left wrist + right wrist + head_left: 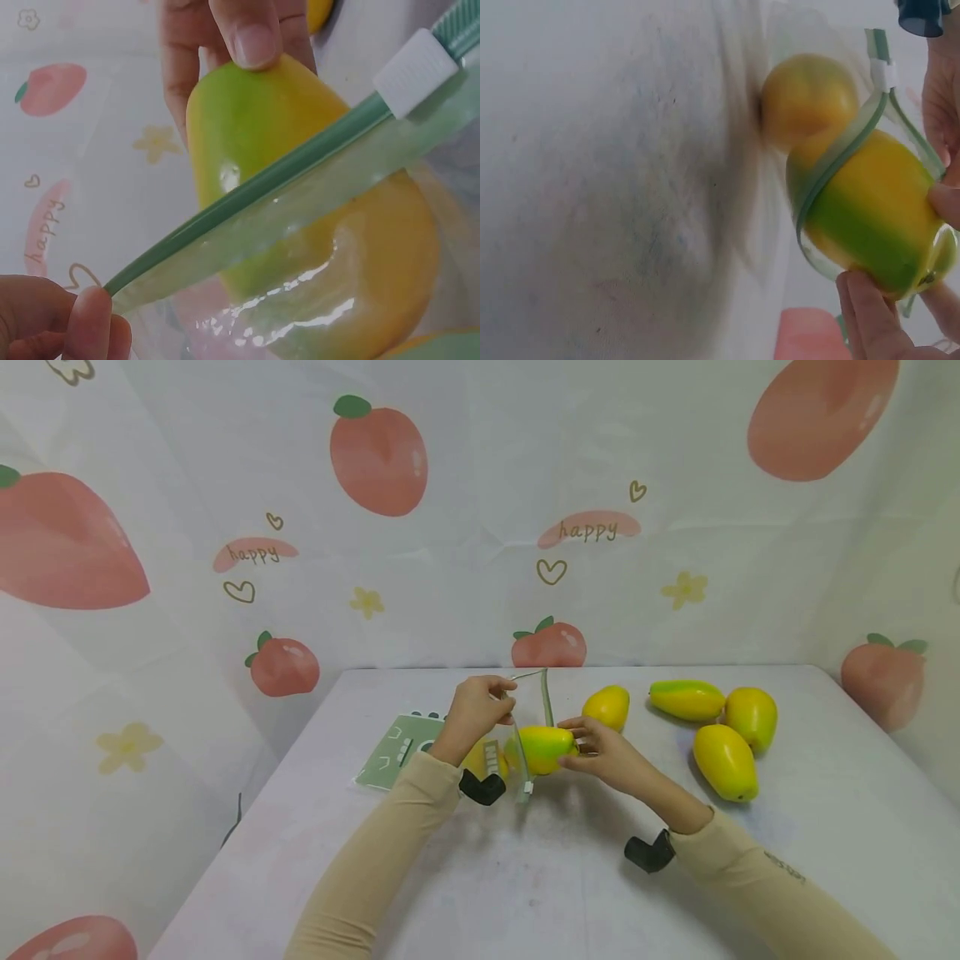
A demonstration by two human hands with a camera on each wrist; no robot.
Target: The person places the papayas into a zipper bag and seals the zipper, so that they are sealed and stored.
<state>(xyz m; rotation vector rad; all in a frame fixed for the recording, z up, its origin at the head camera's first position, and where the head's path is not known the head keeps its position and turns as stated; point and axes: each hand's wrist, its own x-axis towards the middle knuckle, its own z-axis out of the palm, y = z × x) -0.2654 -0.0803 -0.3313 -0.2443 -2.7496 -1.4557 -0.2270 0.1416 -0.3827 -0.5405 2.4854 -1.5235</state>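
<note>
My left hand (480,706) pinches the green zip strip (247,195) along the mouth of a clear slider bag (300,300). A white slider (415,73) sits on that strip. My right hand (603,752) holds a yellow-green mango (546,747) by one end, fingertips and thumb on its skin. That mango is partly inside the spread mouth, with the strip running across it in both wrist views. Deeper in the bag lies another yellow mango (806,101), partly hidden by my left forearm in the head view.
Several mangoes lie at the right: one behind my right hand (606,706), a cluster with a front mango (726,762) farther right. A flat green printed packet (386,764) lies left of my left hand. Printed cloth (465,585) hangs behind the white table (525,893).
</note>
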